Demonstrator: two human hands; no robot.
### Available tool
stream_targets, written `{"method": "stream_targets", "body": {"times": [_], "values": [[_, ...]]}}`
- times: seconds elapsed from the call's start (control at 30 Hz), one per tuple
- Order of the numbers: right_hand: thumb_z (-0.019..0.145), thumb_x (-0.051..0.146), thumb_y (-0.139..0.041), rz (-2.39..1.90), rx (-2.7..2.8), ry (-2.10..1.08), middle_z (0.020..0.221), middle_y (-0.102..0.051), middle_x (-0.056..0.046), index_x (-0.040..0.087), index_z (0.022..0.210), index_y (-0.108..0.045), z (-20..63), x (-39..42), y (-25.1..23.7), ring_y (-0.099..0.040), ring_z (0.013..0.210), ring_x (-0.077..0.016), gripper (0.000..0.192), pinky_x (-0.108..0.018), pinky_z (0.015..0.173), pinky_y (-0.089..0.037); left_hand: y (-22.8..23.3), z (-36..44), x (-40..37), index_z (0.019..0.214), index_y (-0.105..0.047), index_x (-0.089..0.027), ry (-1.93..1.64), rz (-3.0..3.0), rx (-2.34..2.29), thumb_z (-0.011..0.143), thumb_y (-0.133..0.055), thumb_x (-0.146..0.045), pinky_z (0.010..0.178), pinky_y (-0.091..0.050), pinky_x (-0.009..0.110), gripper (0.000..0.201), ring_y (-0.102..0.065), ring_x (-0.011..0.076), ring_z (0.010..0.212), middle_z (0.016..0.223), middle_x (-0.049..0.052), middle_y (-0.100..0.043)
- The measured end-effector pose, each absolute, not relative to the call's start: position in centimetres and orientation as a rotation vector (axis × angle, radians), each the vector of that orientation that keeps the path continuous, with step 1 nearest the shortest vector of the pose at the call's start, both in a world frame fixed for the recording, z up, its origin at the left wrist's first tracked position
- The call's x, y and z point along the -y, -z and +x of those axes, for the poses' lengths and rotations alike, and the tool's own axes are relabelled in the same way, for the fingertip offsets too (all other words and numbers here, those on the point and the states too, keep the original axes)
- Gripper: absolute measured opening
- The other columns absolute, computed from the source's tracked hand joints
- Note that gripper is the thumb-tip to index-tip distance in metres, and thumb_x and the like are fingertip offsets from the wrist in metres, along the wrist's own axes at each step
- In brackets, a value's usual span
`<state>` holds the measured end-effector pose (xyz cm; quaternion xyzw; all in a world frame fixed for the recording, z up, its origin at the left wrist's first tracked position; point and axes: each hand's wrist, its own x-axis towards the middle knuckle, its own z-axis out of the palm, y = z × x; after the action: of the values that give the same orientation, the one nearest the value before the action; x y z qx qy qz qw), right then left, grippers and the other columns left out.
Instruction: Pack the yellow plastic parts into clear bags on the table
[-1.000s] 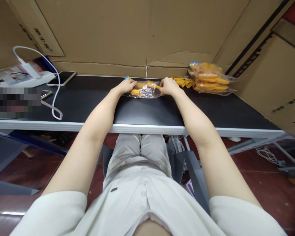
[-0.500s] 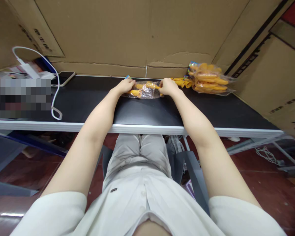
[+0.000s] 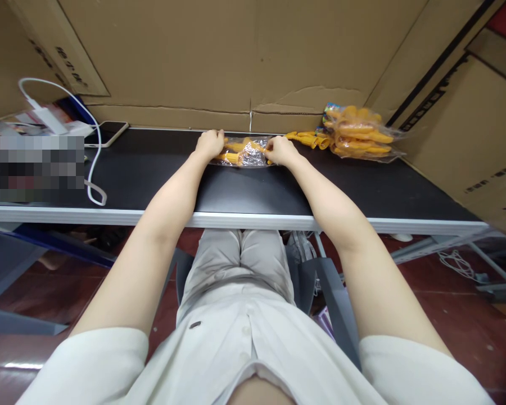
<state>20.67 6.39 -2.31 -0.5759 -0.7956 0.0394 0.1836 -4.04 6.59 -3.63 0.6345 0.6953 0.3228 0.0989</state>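
fingers (image 3: 214, 136) of your left hand (image 3: 209, 144) are curled down over the left end of a clear plastic bag (image 3: 245, 153) of yellow toys, and your right hand (image 3: 280, 151) has its fingers bunched in a pinch on the bag's right end. both look closed on the film, though the fingertips themselves are hidden under the knuckles, so you cannot tell how much plastic each one has.

from the head camera, the bag lies flat on the black surface (image 3: 152, 169), far from you and close to the cardboard wall (image 3: 194, 56), stretched between your two hands. inside it you can make out a few yellow pieces crossing one another; what they are exactly is too small to tell. well to the right, near the corner of the surface, sits a heap of filled bags (image 3: 358, 134) of the same yellow goods, and a loose yellow piece (image 3: 300, 136) lies between that heap and your right hand.

on the left, a white cable (image 3: 93, 147) loops down across the surface beside a phone (image 3: 107, 133) lying face up.

as a judgement, you are at the stage of settling or closing this one bag, with its contents already in. the next move would call for a firm hold on both ends so the film stays taut, and for keeping the yellow pieces from sliding toward the open side while you work the mouth of it.
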Motion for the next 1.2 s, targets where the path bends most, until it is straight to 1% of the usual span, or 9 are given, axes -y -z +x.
{"method": "stream_targets", "body": {"times": [0.13,0.27,0.47,0.67,0.77,0.87,0.93,1.07,1.2], "values": [[0.092,0.022,-0.076,-1.550,2.214,-0.163,0.108,-0.079,-0.018,0.015,0.100,-0.079,20.5,-7.6,3.3,-0.075,0.117,-0.0398,0.011,-0.054,0.112,-0.059,3.2,-3.9,-6.0,0.139,-0.078,-0.007,-0.926,1.884,-1.999,0.115,-0.037,-0.042,0.131,-0.039,0.050,0.059,-0.059,0.0434,0.152,0.150,0.028,-0.071],[0.093,0.035,-0.078,-1.270,2.233,-0.225,0.097,-0.076,-0.012,0.017,0.095,-0.073,20.4,-9.1,4.3,-0.072,0.105,-0.0320,0.018,-0.047,0.105,-0.060,2.6,-3.6,-5.3,0.145,-0.075,-0.003,-0.877,1.912,-1.968,0.116,-0.034,-0.038,0.131,-0.039,0.046,0.061,-0.056,0.0416,0.156,0.156,0.028,-0.067],[0.093,0.022,-0.078,-1.132,2.271,-0.253,0.121,-0.074,-0.017,0.018,0.101,-0.069,20.8,-10.1,4.9,-0.068,0.123,-0.0323,0.013,-0.047,0.117,-0.054,3.0,-3.8,-5.6,0.156,-0.068,-0.002,-0.903,1.889,-1.899,0.118,-0.038,-0.038,0.133,-0.036,0.041,0.060,-0.055,0.0377,0.158,0.162,0.024,-0.064],[0.090,0.020,-0.083,-1.259,2.138,-0.287,0.118,-0.075,-0.016,0.025,0.090,-0.059,21.0,-10.0,5.0,-0.068,0.118,-0.0344,0.025,-0.053,0.118,-0.053,3.2,-3.9,-5.9,0.162,-0.061,0.002,-0.819,1.932,-1.843,0.120,-0.033,-0.033,0.134,-0.034,0.035,0.061,-0.048,0.0324,0.164,0.171,0.024,-0.055],[0.087,0.032,-0.089,-1.271,2.082,-0.403,0.111,-0.077,-0.015,0.025,0.085,-0.056,21.0,-10.1,5.1,-0.070,0.112,-0.0352,0.034,-0.055,0.115,-0.055,3.2,-3.9,-5.9,0.164,-0.060,-0.002,-0.824,1.944,-1.813,0.119,-0.033,-0.032,0.136,-0.032,0.037,0.060,-0.047,0.0313,0.165,0.173,0.021,-0.054],[0.076,0.052,-0.097,-1.169,2.053,-0.545,0.105,-0.078,-0.012,0.024,0.085,-0.061,21.1,-10.3,5.4,-0.074,0.110,-0.0365,0.046,-0.056,0.112,-0.058,3.1,-3.9,-5.9,0.166,-0.057,0.000,-0.803,1.966,-1.827,0.119,-0.031,-0.032,0.136,-0.032,0.037,0.062,-0.047,0.0312,0.165,0.173,0.022,-0.053],[0.070,0.059,-0.097,-1.124,2.040,-0.613,0.104,-0.079,-0.011,0.023,0.088,-0.064,21.1,-10.5,5.6,-0.076,0.111,-0.0367,0.052,-0.057,0.112,-0.059,3.1,-3.9,-5.9,0.167,-0.055,0.002,-0.800,1.960,-1.832,0.119,-0.031,-0.031,0.136,-0.031,0.035,0.063,-0.046,0.0307,0.166,0.174,0.023,-0.051],[0.072,0.044,-0.095,-1.181,1.998,-0.585,0.107,-0.081,-0.012,0.021,0.091,-0.069,21.0,-10.2,5.1,-0.077,0.112,-0.0343,0.040,-0.055,0.114,-0.059,3.4,-4.2,-6.3,0.166,-0.057,0.000,-0.842,1.932,-1.806,0.120,-0.031,-0.030,0.136,-0.031,0.033,0.060,-0.045,0.0285,0.166,0.175,0.021,-0.051],[0.080,0.025,-0.087,-1.204,2.021,-0.579,0.110,-0.081,-0.013,0.019,0.089,-0.071,20.5,-8.9,4.1,-0.076,0.112,-0.0297,0.019,-0.048,0.114,-0.058,4.0,-4.6,-7.0,0.160,-0.064,-0.003,-0.933,1.900,-1.747,0.120,-0.032,-0.032,0.134,-0.037,0.039,0.059,-0.054,0.0310,0.160,0.169,0.021,-0.059]]}}
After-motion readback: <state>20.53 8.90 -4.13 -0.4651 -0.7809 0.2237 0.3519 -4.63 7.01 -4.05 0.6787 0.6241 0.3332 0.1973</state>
